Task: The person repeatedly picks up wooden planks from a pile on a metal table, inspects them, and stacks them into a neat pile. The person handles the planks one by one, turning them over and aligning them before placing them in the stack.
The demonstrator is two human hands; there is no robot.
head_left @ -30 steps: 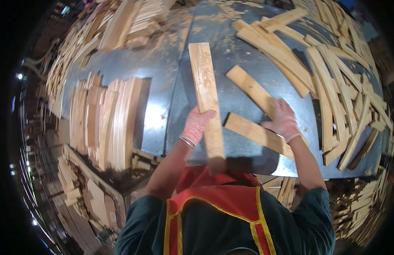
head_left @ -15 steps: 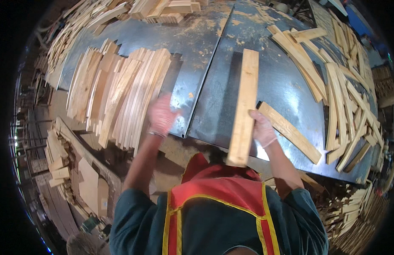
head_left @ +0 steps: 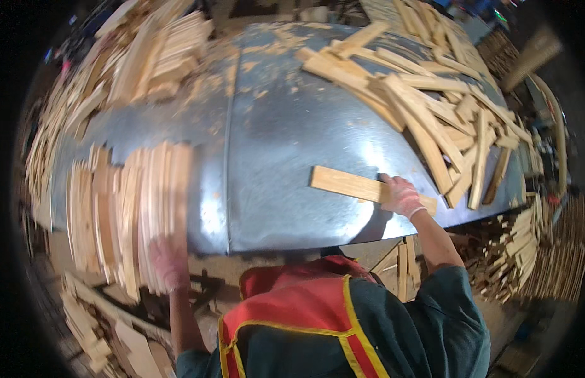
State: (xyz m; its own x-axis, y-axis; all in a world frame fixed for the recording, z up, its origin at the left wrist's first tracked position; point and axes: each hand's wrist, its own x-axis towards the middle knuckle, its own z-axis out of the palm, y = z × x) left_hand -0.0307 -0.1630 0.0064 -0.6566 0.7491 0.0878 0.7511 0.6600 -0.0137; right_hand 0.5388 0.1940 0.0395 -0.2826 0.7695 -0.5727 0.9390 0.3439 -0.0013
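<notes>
The gloved right hand (head_left: 403, 196) grips a flat wooden board (head_left: 346, 183) on the metal tabletop (head_left: 273, 214), its narrowness seemingly suiting an overhand hold, while the left (head_left: 169, 262), its grip too blurred to tell, is at the packed board row's (head_left: 132, 201) near end.
</notes>
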